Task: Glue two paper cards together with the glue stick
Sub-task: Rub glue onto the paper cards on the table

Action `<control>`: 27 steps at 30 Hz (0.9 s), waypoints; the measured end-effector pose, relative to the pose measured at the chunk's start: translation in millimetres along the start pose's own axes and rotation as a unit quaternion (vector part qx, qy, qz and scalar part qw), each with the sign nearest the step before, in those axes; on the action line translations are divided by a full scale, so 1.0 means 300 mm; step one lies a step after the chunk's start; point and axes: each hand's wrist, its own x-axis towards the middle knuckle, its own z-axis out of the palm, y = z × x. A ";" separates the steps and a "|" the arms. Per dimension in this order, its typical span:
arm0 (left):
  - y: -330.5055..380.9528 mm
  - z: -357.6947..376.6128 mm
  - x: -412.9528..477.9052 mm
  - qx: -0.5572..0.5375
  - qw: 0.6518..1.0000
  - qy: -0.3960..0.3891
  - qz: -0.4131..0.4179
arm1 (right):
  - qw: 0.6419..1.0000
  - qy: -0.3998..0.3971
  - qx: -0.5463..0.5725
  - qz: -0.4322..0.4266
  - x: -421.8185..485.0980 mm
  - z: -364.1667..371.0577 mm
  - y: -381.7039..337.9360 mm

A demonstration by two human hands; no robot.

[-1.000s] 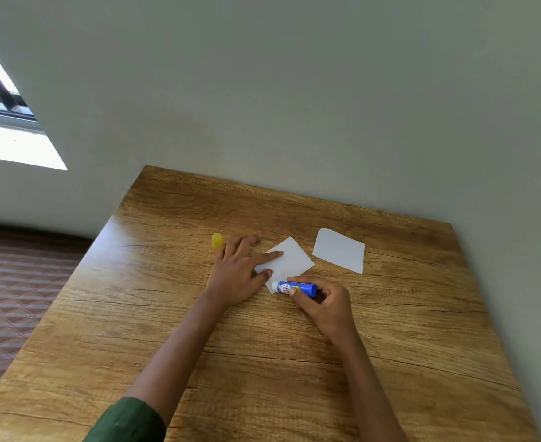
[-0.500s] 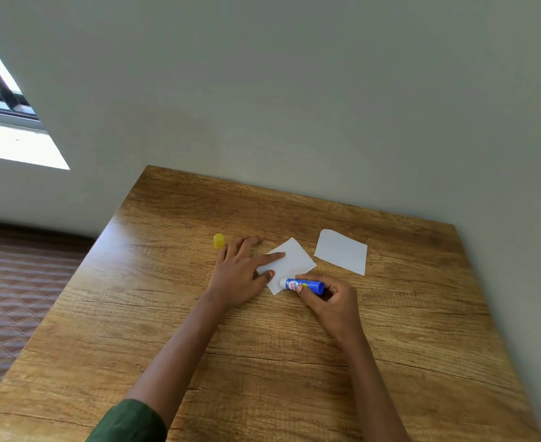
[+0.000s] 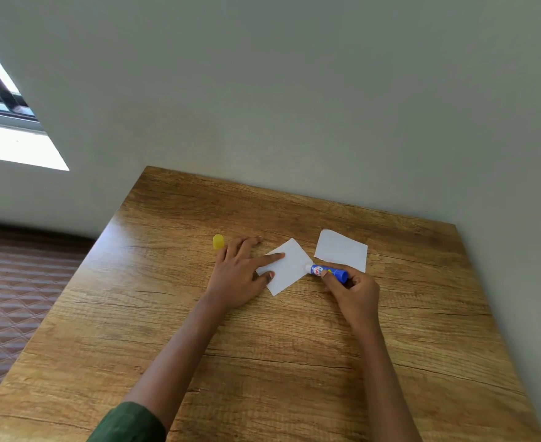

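Wooden table against a grey wall. Left hand, fingers spread, presses a card; right hand pinches the glue stick, tip at the card's edge. Second card and yellow cap lie apart.

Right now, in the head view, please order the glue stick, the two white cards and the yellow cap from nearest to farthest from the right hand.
1. The glue stick: gripped in the right hand.
2. Both cards, too close to call: the near card, just left, pressed by the left hand; the far card, just behind.
3. The yellow cap: far left, beyond the left hand.
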 end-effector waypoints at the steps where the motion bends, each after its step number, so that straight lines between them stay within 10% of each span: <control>1: 0.000 0.000 0.000 0.000 1.000 0.000 0.000 | 1.000 0.003 0.000 -0.001 0.006 -0.002 0.004; 27: 0.028 -0.027 0.001 -0.034 0.999 -0.001 -0.021 | 0.983 0.022 0.171 0.058 -0.021 0.077 -0.016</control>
